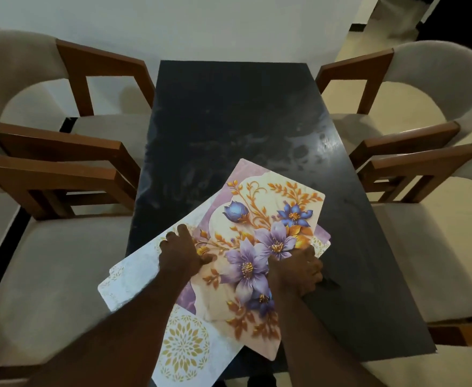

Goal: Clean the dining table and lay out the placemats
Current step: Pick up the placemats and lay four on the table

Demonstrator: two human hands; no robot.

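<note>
A loose stack of placemats lies on the near end of the dark dining table (229,113). On top is a floral placemat (260,216) with purple and blue flowers and gold leaves. Under it, fanned out to the left, is a white placemat (137,272) with gold medallions; another one (184,350) sticks out at the near edge. My left hand (182,252) grips the stack at the left edge of the floral placemat. My right hand (299,269) is closed on the stack's right edge. How many placemats the stack holds is hidden.
Streaks and smudges show on the table's far half. Two cushioned wooden chairs stand on the left (62,152) and two on the right (413,152), pushed close to the table. A white wall is behind the far end.
</note>
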